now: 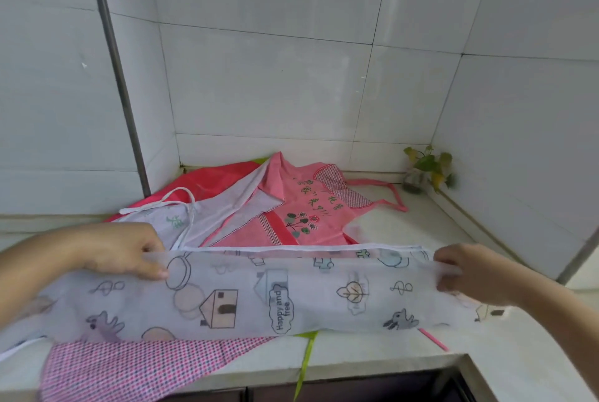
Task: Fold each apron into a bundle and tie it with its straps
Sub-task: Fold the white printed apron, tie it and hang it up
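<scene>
At six o'clock on the worktop (382, 356), held the white printed apron (259, 298) stretched flat, left hand (123, 252) and right hand (470, 272) fingers pinching its top edge. Seemed mid-fold; next probably needed folding again, then tying straps.

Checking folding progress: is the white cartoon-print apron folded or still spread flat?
Partly folded: the white cartoon-print apron is doubled into a long band, left hand and right hand gripping its ends.

Bright, soft, edge-warped, slightly blurred.
</scene>
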`<state>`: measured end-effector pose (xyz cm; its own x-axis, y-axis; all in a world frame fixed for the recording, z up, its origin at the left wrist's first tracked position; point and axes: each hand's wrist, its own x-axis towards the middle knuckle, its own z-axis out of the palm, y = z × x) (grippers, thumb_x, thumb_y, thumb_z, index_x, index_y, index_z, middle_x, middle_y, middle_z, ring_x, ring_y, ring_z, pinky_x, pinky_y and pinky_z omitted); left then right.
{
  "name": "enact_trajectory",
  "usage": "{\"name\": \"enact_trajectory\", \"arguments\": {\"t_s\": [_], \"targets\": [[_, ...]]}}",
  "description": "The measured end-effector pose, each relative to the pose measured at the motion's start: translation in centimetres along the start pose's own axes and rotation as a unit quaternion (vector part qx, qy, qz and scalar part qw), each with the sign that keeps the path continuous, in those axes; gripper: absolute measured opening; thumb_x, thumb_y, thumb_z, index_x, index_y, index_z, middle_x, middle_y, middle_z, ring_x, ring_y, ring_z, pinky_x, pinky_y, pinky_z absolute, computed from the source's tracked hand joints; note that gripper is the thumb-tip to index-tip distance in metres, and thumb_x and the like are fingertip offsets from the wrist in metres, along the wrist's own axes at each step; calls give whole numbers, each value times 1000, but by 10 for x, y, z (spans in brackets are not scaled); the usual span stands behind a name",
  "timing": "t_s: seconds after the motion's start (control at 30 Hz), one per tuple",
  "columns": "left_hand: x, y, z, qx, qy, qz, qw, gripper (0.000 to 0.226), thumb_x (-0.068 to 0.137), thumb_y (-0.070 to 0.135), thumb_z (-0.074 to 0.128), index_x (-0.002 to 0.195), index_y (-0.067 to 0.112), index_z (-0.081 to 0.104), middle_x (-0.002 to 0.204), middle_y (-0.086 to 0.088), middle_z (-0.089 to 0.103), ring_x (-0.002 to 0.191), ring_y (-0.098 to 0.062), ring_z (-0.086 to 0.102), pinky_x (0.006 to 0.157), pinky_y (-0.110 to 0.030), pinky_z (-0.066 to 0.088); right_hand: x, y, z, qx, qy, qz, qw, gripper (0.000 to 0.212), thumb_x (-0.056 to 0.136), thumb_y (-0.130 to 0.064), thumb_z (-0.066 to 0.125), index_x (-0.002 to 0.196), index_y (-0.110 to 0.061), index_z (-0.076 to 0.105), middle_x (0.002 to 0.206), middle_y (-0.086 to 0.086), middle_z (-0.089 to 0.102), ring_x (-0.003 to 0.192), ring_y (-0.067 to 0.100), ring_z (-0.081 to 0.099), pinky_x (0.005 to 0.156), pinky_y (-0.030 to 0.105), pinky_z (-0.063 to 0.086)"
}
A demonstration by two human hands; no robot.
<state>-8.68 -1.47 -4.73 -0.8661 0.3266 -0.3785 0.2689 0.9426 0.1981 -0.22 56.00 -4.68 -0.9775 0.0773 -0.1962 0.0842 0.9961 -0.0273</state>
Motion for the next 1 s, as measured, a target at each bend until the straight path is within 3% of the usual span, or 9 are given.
{"name": "enact_trajectory", "arguments": {"t_s": [0.1,0.2,0.3,0.4,0.53,0.67,0.8,0.87,1.0], "targets": [[17,-13,-1,61,65,-43,995,52,88,59,72,66,21,45,60,10,42,55,-5,39,56,-28,30,19,2,-6,15,30,15,999,23,88,-33,71,71,-26,58,73,-4,66,67,21,66,62,39,54],[35,-16,5,102,107,-92,985,48,90,59,67,70,20,46,64,8,56,60,-4,54,61,-29,40,44,3,-6,1,54,50,997,18,97,-37,65,85,-25,59,80,0,64,59,21,64,56,39,53],[51,-7,12,172,144,-115,968,39,96,58,61,77,25,48,78,9,60,81,-8,61,73,-30,50,70,2,-1,-29,65,65,995,12,100,-42,60,99,-31,57,85,-6,60,61,11,59,57,28,50],[63,4,32,247,271,-59,929,21,93,48,68,97,30,57,98,7,60,100,-22,64,84,-38,51,91,0,10,6,64,70,995,18,97,-48,63,97,-32,53,89,-6,62,55,12,63,56,32,55],[76,59,76,74,310,78,945,34,97,31,65,130,22,60,130,8,56,120,-18,57,100,-36,49,119,8,28,29,27,55,998,27,96,-43,70,82,-23,60,77,-2,66,58,15,62,53,29,45],[91,83,120,-14,254,90,963,49,103,54,36,145,32,47,147,22,41,138,-4,38,113,-20,30,140,22,30,108,34,61,992,34,86,-37,83,65,-17,65,59,-4,60,50,14,54,52,28,42],[98,72,138,-19,252,89,963,61,97,61,21,146,35,46,145,25,39,138,-1,32,114,-17,23,137,-3,43,-84,89,111,986,20,87,-35,75,98,-22,64,97,-2,66,90,20,64,73,31,54],[99,72,143,-19,257,94,962,56,101,58,23,151,40,38,148,27,32,141,1,26,119,-22,23,133,-38,62,-134,207,51,968,41,80,-18,75,117,-16,61,118,6,64,112,29,59,89,38,52],[96,73,144,-25,263,80,961,50,105,53,28,154,43,32,150,29,26,143,3,20,121,-23,22,105,-152,117,109,250,-174,946,47,83,-16,64,130,-14,64,130,4,63,120,28,58,98,41,52]]}}
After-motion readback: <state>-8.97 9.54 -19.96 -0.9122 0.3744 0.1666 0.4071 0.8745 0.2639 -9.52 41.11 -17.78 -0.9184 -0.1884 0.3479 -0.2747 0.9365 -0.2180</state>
